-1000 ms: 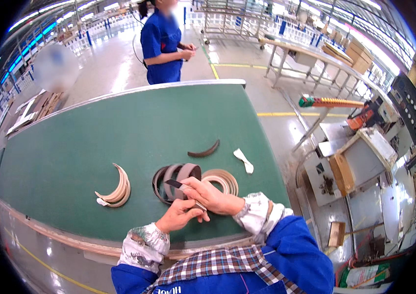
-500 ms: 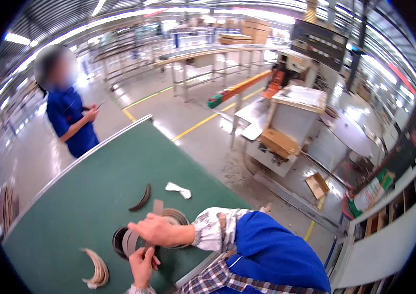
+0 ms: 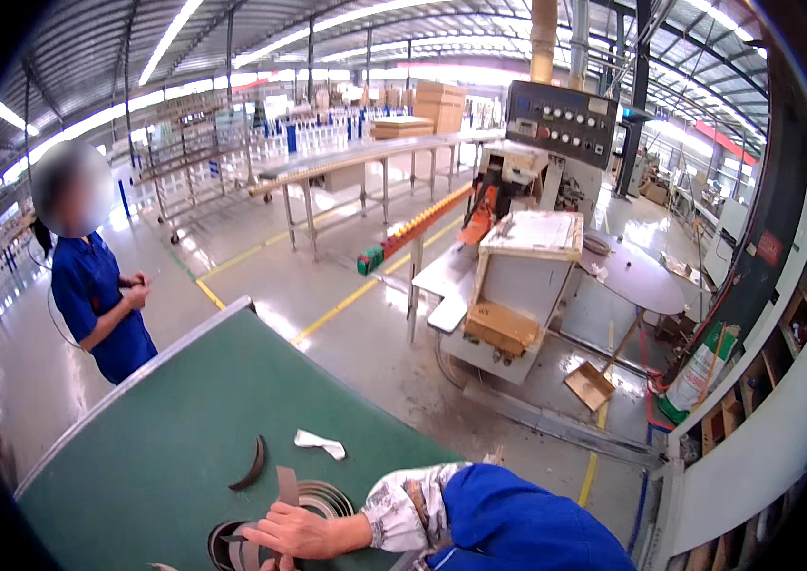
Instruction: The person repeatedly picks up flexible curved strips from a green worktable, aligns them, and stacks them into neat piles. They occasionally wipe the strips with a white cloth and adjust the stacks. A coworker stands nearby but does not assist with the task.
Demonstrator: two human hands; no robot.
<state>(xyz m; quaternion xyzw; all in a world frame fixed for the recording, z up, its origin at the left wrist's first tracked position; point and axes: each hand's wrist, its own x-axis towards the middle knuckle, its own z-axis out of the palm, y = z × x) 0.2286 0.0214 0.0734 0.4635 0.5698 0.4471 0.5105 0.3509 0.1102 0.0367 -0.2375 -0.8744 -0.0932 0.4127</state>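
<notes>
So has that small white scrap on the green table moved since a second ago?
No. The white scrap still lies just right of the dark curved strip; only the camera turned.

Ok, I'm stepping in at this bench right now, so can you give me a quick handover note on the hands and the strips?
Right hand: resting on the coiled rolls of brown strip at the near edge of the green table, fingers pressing a loose strip end; the grip itself is partly hidden.
Left hand: only its tip shows at the bottom edge, beside the darker roll; its state cannot be told.
Elsewhere on the table: one curved dark strip and a small white scrap, both lying apart from the hands.
Done: nothing can be judged finished.
Left: the rolls are under the hands, the curved strip untouched.
</notes>
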